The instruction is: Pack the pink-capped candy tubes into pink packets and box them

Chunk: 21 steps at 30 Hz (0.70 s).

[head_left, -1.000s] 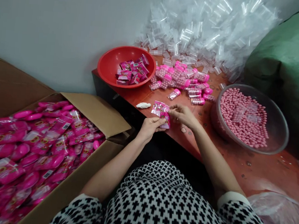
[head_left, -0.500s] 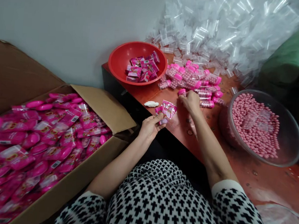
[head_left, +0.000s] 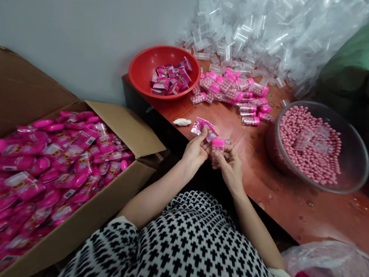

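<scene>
My left hand [head_left: 196, 152] pinches a shiny pink printed wrapper [head_left: 201, 126] between thumb and fingers, over the table's near edge. Close beside it, my right hand [head_left: 229, 165] grips a small clear bottle [head_left: 218, 144] with a pink cap, cap end up. Part of the bottle is hidden behind my fingers. A crumpled white scrap [head_left: 182, 122] lies on the table left of the wrapper. Beyond my hands is a pile of capped bottles [head_left: 227, 89] filled with pink beads or candies.
At left, a cardboard box [head_left: 123, 129] holds many wrapped pink packs. A red bowl [head_left: 138, 80] contains several folded packs. Clear empty tubes [head_left: 245, 36] are heaped at the back. A clear tub [head_left: 359, 171] of pink balls stands right, near a green sack [head_left: 361, 72] and plastic bag [head_left: 332, 259].
My right hand has brought a pink-capped bottle from the pile toward me, next to my left hand. My left hand still holds the wrapper, and the view has shifted slightly.
</scene>
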Each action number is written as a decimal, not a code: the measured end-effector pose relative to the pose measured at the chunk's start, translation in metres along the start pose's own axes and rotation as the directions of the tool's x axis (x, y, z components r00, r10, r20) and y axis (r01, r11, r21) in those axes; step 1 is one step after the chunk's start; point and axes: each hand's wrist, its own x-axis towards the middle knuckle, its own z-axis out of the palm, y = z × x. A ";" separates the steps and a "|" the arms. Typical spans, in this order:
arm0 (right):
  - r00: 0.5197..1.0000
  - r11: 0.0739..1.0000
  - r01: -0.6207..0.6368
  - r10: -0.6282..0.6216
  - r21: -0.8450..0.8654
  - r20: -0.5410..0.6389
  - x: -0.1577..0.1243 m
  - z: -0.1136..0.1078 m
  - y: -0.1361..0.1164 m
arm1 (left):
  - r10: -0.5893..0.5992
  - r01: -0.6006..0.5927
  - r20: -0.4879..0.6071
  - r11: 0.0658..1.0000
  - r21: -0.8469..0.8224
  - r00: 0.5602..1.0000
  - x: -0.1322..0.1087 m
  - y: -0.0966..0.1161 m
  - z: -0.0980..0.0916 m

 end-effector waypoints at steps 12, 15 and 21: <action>0.999 0.991 0.034 -0.034 0.128 -0.004 0.004 -0.009 0.004 | 0.042 -0.146 0.303 0.933 0.329 0.952 -0.011 -0.009 0.003; 0.997 0.991 0.070 -0.068 0.112 -0.020 0.004 -0.009 0.007 | 0.011 -0.149 0.312 0.895 0.421 0.950 -0.010 -0.008 0.003; 0.994 0.988 0.102 -0.099 0.116 -0.035 0.006 -0.012 0.009 | -0.076 -0.122 0.336 0.839 0.530 0.939 -0.008 -0.004 0.003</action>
